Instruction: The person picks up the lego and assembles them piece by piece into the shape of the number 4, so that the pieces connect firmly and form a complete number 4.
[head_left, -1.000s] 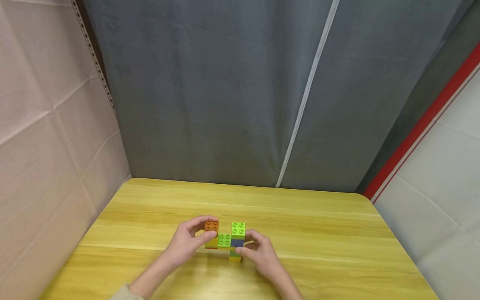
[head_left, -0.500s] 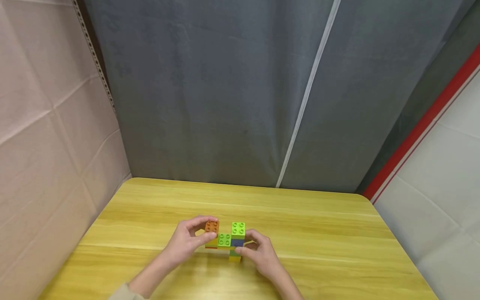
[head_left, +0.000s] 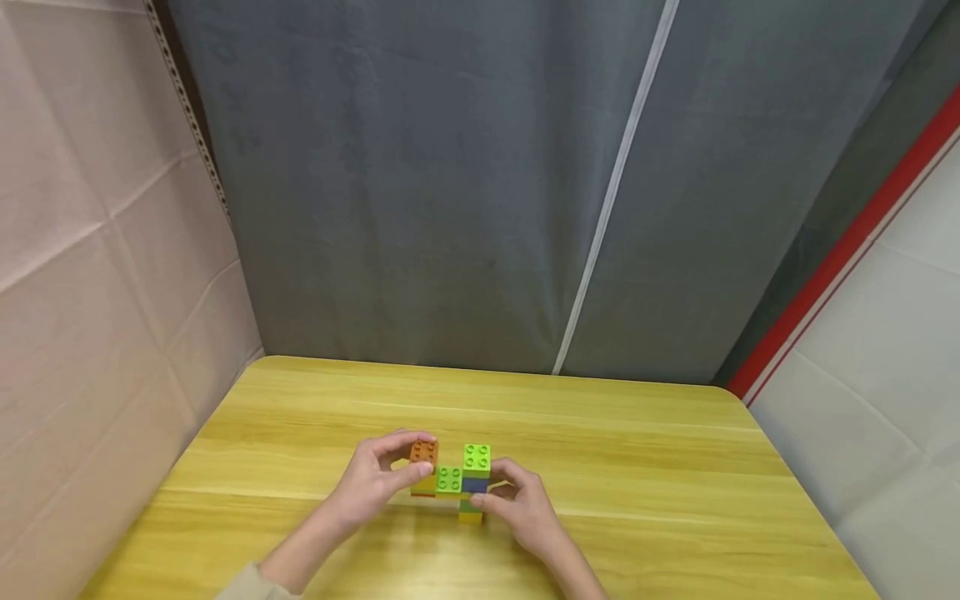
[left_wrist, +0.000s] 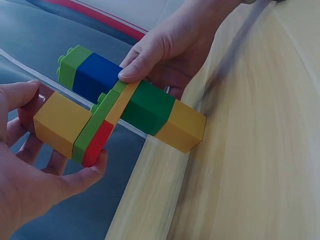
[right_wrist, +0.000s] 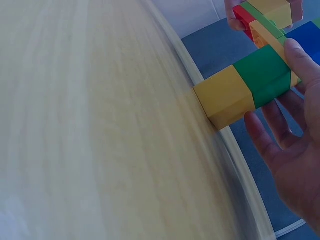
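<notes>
Toy building bricks are joined into one upright model in the head view. Its right column has a yellow brick at the bottom on the table, then a dark green brick, a blue brick and a light green brick on top. Thin green and red layers reach out leftward from mid-height, bearing another yellow brick and an orange-brown brick. My left hand pinches the orange-brown brick, a finger beneath the red layer. Thumb and fingers of my right hand grip the column around its middle.
The wood-grain table spreads out around the model. A grey curtain hangs behind its far edge. Pale cloth walls flank it, the right one edged with a red strip.
</notes>
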